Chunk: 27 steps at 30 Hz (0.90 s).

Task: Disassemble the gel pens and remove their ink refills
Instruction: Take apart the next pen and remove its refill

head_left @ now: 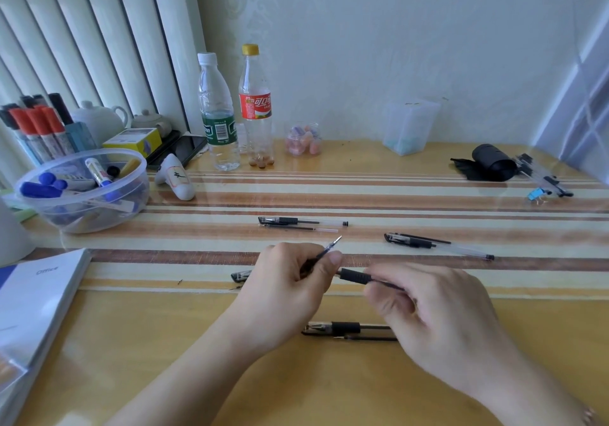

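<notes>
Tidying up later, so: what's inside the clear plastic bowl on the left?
The clear bowl holds blue-capped markers and other pens piled loosely. What lies at the bottom is covered by them.

— What sits on the striped yellow bench (428, 195)?
— Along its far edge: two plastic bottles (219, 112), a jar (303, 140) and a frosted tub (410, 125).
— And elsewhere?
— A bowl of markers (82, 191) at the left edge, a booklet (36, 297) at the near left corner, dismantled gel pens (301, 223) mid-bench.

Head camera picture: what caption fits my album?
Two hands pull a refill from a gel pen over a striped table.
</notes>
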Each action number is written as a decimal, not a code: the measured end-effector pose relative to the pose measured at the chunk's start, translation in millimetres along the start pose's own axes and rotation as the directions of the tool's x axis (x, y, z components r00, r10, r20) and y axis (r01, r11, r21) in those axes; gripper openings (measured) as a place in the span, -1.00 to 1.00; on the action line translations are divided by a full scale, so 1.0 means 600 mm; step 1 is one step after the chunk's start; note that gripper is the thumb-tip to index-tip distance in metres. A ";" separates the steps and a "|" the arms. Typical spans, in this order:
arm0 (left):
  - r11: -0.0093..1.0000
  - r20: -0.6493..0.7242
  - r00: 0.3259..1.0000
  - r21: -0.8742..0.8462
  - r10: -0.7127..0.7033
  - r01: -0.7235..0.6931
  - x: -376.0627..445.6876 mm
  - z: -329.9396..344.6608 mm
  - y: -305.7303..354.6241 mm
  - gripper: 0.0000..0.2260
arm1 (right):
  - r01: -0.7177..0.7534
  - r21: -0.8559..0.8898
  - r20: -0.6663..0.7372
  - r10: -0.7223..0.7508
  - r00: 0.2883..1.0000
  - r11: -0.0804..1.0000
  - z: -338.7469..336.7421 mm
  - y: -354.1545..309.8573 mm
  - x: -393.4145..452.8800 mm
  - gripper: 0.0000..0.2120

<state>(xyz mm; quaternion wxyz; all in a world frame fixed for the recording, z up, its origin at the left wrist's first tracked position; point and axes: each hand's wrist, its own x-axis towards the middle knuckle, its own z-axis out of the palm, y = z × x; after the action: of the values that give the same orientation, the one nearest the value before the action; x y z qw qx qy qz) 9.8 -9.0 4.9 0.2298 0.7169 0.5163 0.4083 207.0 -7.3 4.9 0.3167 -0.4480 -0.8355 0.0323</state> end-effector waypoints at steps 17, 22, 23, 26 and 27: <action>0.993 -0.040 0.993 -0.048 -0.111 0.109 0.018 -0.036 -0.024 -0.71 | -0.035 -0.197 0.086 0.053 0.995 0.980 -0.019 0.018 0.009 -0.84; 0.979 -0.153 0.973 -0.137 -0.171 0.151 0.026 -0.052 -0.030 -0.73 | -0.369 0.075 -0.017 0.371 0.928 0.926 -0.046 0.058 0.019 -0.89; 0.975 -0.086 0.985 -0.177 -0.147 0.130 0.023 -0.046 -0.024 -0.72 | -0.376 0.302 -0.059 0.411 0.910 0.876 -0.048 0.053 0.023 -0.88; 0.957 0.193 0.980 -0.272 -0.047 0.099 0.006 -0.016 0.002 -0.71 | -0.342 0.771 0.133 0.389 0.911 0.538 -0.046 0.019 0.029 -0.76; 0.948 0.273 0.962 -0.302 -0.014 0.100 0.001 -0.006 0.009 -0.72 | -0.344 0.789 0.205 0.310 0.928 0.509 -0.041 0.013 0.029 -0.73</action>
<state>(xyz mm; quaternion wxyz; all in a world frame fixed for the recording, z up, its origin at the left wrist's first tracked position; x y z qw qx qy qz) 9.8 -10.7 11.3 0.4197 0.7045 0.4299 0.3778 219.8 5.0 30.4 0.4586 -0.4006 -0.6325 0.4787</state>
